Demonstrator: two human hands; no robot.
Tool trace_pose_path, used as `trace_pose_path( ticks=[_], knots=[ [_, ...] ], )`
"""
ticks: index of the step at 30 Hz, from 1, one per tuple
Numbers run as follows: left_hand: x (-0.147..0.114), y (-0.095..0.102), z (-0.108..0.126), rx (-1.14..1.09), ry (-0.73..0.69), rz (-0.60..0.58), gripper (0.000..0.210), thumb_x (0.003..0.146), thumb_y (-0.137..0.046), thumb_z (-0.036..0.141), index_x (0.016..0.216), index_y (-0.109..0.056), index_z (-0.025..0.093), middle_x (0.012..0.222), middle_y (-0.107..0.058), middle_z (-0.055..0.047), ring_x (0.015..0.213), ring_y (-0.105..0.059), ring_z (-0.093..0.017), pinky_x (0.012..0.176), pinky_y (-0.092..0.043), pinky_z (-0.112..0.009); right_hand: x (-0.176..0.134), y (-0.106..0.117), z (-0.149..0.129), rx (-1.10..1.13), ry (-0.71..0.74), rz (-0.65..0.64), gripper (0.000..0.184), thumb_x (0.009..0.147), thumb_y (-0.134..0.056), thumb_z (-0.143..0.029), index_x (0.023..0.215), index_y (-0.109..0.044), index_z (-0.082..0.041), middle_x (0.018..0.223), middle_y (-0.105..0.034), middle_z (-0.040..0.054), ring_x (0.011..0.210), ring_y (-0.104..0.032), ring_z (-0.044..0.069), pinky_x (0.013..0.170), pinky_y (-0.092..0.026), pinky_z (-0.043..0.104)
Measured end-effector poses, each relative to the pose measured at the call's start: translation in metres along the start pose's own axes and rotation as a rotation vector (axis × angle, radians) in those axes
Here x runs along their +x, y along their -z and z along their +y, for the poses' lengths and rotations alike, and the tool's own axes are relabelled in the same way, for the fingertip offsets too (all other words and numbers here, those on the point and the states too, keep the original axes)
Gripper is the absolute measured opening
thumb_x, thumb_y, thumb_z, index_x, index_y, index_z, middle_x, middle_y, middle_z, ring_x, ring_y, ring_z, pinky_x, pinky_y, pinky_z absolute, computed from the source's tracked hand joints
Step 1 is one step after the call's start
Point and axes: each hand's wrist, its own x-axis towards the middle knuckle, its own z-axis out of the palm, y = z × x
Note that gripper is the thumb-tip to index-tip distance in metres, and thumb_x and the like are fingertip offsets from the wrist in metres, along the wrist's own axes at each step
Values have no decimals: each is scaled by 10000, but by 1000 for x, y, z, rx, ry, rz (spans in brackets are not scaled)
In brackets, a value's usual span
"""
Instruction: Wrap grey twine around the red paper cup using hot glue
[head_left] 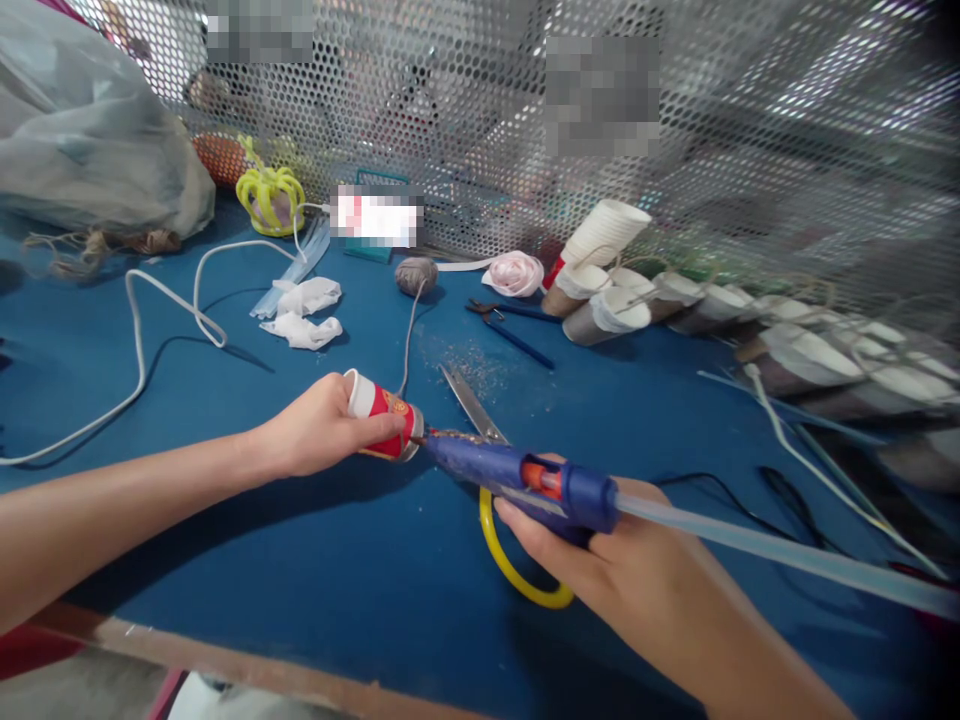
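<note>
My left hand (319,430) is wrapped round a red and white paper cup (365,400), tipped on its side with its base toward the right. Grey yarn at the cup's base runs back to a small yarn ball (415,276). My right hand (600,560) grips a blue hot glue gun (487,462), a long clear glue stick (750,538) sticking out of its rear. The gun's nozzle is at the cup's base edge; whether it touches, I cannot tell. Under the gun lie scissors (517,575) with yellow handles, partly hidden.
Blue-handled pliers (517,335), a pink ribbon roll (514,273) and white cloth scraps (304,328) lie beyond my hands. Several wrapped cups (611,315) line the right, before a perforated metal screen (480,110). A white cable (139,340) crosses the left, near a plastic bag (90,130).
</note>
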Motion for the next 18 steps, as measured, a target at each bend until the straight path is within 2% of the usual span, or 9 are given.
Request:
trace_pose_path(
  ticks=[3, 5, 9, 12, 15, 18],
  knots=[
    [-1, 0, 1, 21, 1, -2, 286, 748, -566, 348, 766, -700, 96, 703, -705, -61, 596, -607, -152, 540, -447, -213, 0, 0, 0, 32, 16, 30, 148, 785, -501, -249, 671, -596, -237, 626, -673, -6, 571, -635, 169, 554, -509, 249],
    [-2, -1, 2, 46, -3, 6, 272, 746, -564, 330, 733, -694, 91, 678, -694, -55, 570, -583, -137, 522, -428, -205, 2, 1, 0, 39, 33, 32, 175, 798, -482, -254, 665, -595, -242, 593, -661, -11, 549, -623, 163, 564, -502, 253],
    [-2, -1, 3, 57, -22, 13, 259, 736, -570, 325, 700, -681, 95, 653, -674, -40, 564, -562, -132, 509, -412, -200, 6, 3, -1, 0, 58, 34, 220, 817, -444, -270, 663, -599, -240, 520, -616, -15, 469, -568, 146, 500, -467, 252],
    [-1, -2, 3, 63, -29, 13, 250, 739, -564, 320, 692, -674, 101, 645, -660, -28, 562, -548, -124, 507, -407, -195, 8, 3, -2, -50, 71, 50, 265, 826, -410, -293, 665, -612, -237, 524, -605, -7, 482, -560, 147, 495, -457, 259],
    [-2, -2, 2, 73, -46, 11, 242, 746, -557, 311, 671, -663, 106, 628, -637, -12, 549, -522, -107, 497, -394, -182, 8, 2, -1, -112, 81, 56, 318, 840, -393, -311, 616, -608, -241, 421, -519, -18, 452, -539, 151, 469, -431, 263],
    [-2, -2, 3, 73, -58, 13, 240, 752, -553, 307, 665, -658, 110, 626, -630, -6, 550, -515, -102, 504, -396, -180, 6, 2, 3, -199, 151, 44, 351, 853, -398, -318, 590, -618, -241, 348, -436, -35, 350, -455, 130, 408, -374, 260]
  ],
)
